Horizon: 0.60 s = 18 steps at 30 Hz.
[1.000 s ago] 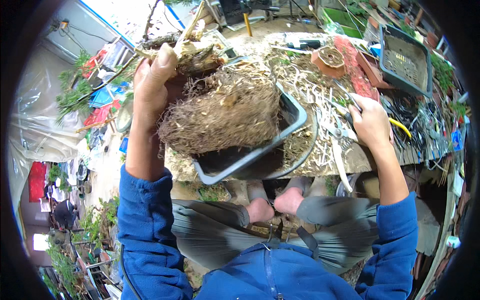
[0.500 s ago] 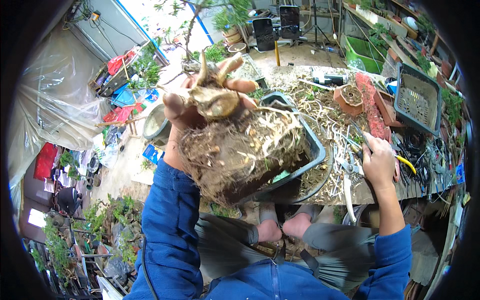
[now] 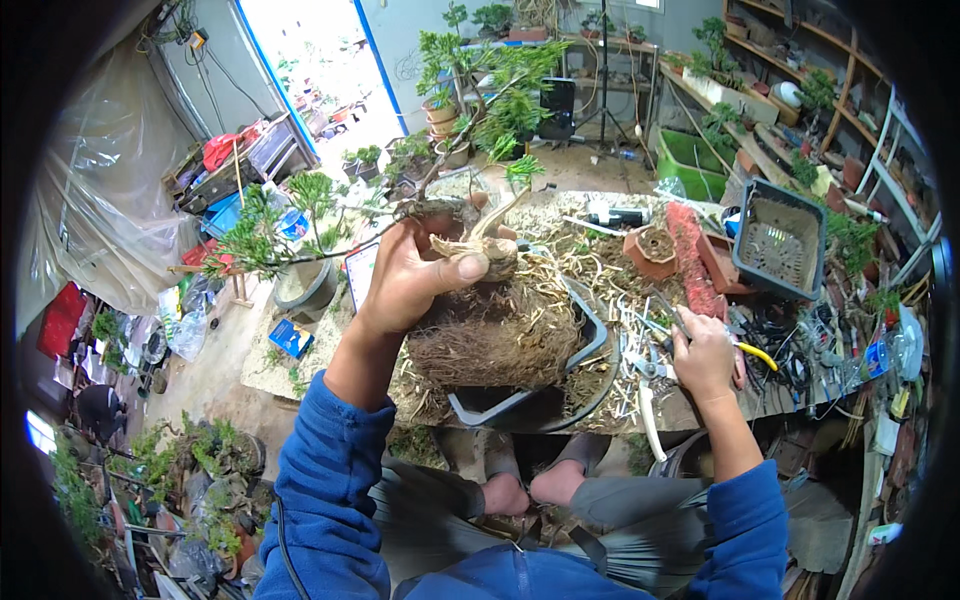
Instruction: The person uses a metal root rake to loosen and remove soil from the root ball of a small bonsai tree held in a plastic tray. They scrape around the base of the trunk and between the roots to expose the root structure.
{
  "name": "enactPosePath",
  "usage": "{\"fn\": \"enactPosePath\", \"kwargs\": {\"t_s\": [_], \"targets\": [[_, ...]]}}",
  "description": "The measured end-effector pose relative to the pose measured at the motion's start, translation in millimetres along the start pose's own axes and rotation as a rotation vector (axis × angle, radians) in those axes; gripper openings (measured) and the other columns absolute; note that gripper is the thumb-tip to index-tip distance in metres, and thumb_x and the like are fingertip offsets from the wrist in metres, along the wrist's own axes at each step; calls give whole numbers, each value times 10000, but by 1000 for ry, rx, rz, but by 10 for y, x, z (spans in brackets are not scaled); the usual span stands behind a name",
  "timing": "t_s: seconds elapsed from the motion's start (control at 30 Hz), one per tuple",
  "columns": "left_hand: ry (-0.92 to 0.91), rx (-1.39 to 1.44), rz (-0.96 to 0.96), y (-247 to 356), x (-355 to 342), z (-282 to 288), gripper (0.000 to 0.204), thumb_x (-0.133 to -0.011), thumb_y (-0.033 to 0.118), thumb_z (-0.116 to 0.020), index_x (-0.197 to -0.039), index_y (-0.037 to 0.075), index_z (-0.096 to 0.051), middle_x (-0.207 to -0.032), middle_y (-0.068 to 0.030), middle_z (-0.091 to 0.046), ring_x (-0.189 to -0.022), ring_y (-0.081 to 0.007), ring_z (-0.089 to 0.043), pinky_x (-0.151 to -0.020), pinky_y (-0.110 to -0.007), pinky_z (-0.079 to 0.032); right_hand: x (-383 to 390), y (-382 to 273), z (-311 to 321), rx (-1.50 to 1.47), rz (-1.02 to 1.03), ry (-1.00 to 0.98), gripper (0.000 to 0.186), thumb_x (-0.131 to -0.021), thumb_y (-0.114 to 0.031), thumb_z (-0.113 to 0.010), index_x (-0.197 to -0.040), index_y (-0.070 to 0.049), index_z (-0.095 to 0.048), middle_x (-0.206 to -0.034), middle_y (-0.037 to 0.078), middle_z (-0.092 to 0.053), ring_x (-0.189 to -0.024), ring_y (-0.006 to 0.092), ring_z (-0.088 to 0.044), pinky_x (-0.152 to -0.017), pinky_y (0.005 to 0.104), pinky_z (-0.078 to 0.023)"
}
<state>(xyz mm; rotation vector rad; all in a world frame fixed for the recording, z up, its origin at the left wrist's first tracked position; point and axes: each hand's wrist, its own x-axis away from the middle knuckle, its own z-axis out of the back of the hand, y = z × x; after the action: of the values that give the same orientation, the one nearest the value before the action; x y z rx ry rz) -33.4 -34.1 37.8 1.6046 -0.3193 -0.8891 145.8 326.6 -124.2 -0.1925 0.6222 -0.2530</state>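
Note:
A small conifer tree is in my left hand point(image 3: 415, 275), whose fingers and thumb close around the base of its pale, bare trunk point(image 3: 478, 243). Green foliage point(image 3: 520, 95) reaches up and out to the left. Below the hand hangs the block-shaped root ball point(image 3: 495, 345), matted with fine brown roots. It covers part of a dark rectangular plastic pot point(image 3: 597, 330) on the bench. Farther right, my right hand point(image 3: 706, 358) rests low among the tools, fingers curled on a slim dark tool point(image 3: 672, 312) whose kind is mostly hidden. A yellow handle point(image 3: 757, 354) sticks out beside that hand.
Root clippings and soil litter the bench point(image 3: 615, 270). A terracotta pot point(image 3: 652, 250), a red strip point(image 3: 692, 262) and an upright dark plastic tray point(image 3: 780, 240) stand along its right side. White-handled cutters point(image 3: 650, 420) overhang the front edge. A green tub point(image 3: 690, 165) sits behind.
The tree has tipped more upright and its root ball has come lower, nearer the pot. My left hand has turned, now showing its back and thumb. My right hand stays by the tools.

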Motion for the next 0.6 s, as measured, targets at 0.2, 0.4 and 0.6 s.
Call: {"fn": "enactPosePath", "kwargs": {"t_s": [0.2,0.4,0.6], "targets": [[294,-332,-9,-91,74,-264,740,-817,174,-924,-1410,-72,-556,-1215,-136,-720,-1093,-201,-689,-973,-357,-560,-26,-42,43,-3,15,28,322,-879,-213,-753,-1143,-30,-765,-958,190,-747,-904,393,-692,-846,486,-532],[103,-472,46,-120,356,-506,641,-755,279,-942,-1270,0,-683,-1056,-135,-767,-942,-162,-673,-863,-386,-562,-9,-200,145,-10,-18,-8,373,-888,-261,-759,-1181,-31,-759,-1052,194,-759,-996,389,-696,-916,466,-534],[85,-1017,-334,-452,754,145,803,-798,455,-879,-1464,88,-622,-1495,-228,-586,-1435,-409,-508,-1192,-469,-400,230,-483,508,-124,73,177,307,-914,-181,-740,-1165,-4,-756,-1142,208,-747,-1068,380,-696,-958,452,-534]]}}
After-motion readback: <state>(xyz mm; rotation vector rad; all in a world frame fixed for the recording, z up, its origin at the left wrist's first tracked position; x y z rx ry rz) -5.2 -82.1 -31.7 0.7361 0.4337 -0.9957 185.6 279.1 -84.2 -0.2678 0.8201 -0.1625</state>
